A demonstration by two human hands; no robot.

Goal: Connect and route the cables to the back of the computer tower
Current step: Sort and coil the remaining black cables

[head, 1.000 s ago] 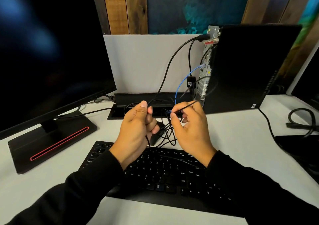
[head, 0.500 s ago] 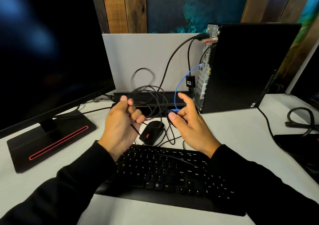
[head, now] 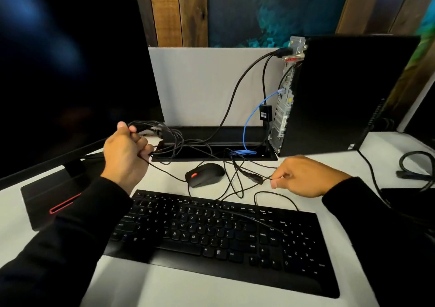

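the left hand point(head: 126, 152) is raised in front of the monitor point(head: 70, 76), its fingers curled tight round a loose bundle of thin black cable point(head: 162, 133) whose loops hang over the black cable tray point(head: 211, 152) at the back of the desk point(head: 164, 283). the right hand point(head: 303, 177) hovers low over the desk, well apart from the left, thumb and forefinger pinching a thin black cable just beside a dark connector point(head: 253, 177). slack from these cables crosses and tangles on the desk between the mouse point(head: 204, 174) and the right hand, and one strand runs over the top of the keyboard point(head: 223, 236). the computer tower point(head: 341, 95) stands upright at the right rear of the desk, its back panel point(head: 283, 104) turned toward the middle. a thick black cable point(head: 235, 95) is plugged in near the top of that panel, and a blue cable point(head: 250, 118) curves from a port further down into the tray. both sleeves are black
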